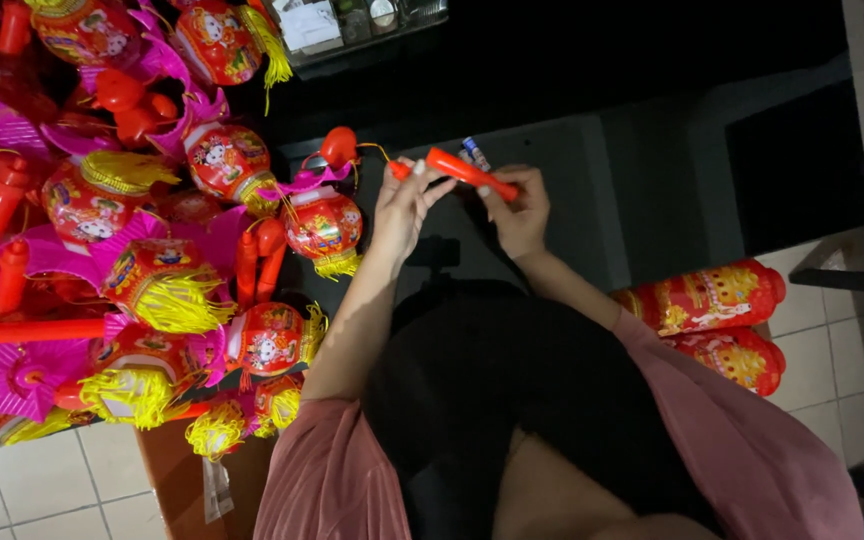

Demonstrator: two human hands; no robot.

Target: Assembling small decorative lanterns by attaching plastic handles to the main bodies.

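Right hand (520, 212) closed around red handle (464, 171)

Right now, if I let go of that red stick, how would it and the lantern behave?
The red stick looks like stiff, light plastic and, being round, might roll. The lantern on its thin yellow cord would likely swing; its fringe seems floppy.

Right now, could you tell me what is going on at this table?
A person holds a red plastic handle stick in both hands: the left hand near its wire end, the right hand at the other. A small red lantern hangs beside the left hand. Many more lanterns lie piled to the left.
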